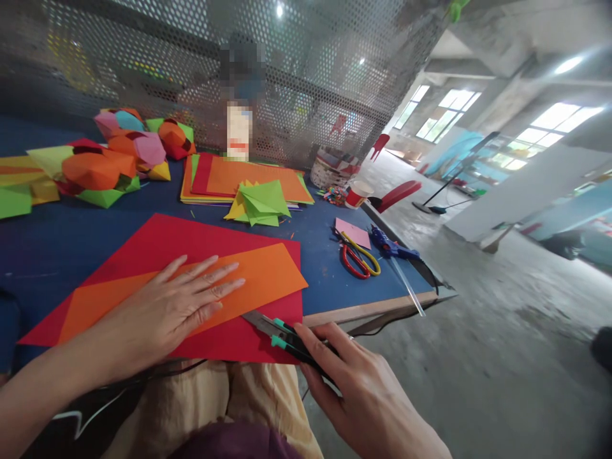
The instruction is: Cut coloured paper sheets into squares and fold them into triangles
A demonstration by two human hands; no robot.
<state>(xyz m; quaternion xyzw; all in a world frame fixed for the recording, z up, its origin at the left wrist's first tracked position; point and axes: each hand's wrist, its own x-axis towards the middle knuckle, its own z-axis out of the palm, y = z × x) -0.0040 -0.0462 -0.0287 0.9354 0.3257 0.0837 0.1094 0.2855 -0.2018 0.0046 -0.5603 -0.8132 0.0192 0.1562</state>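
Five fingers of the left hand (174, 309) lie flat and slightly spread on an orange sheet (270, 271); the right hand's (356, 370) fingers wrap a black-and-green utility knife (282, 336), its blade at the sheet's near edge; a larger red sheet (143, 248) lies beneath, on the blue table (318, 280); scissors (347, 240) and a glue gun (389, 245) lie to the right; stacked coloured paper (258, 175) lies beyond.

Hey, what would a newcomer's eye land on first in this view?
Probably the big red sheet at the near edge of the blue table, with an orange sheet lying on it under the left hand. Next, the green-trimmed cutter in the right hand, near the orange sheet's edge. Bright folded-paper shapes sit farther back, left.
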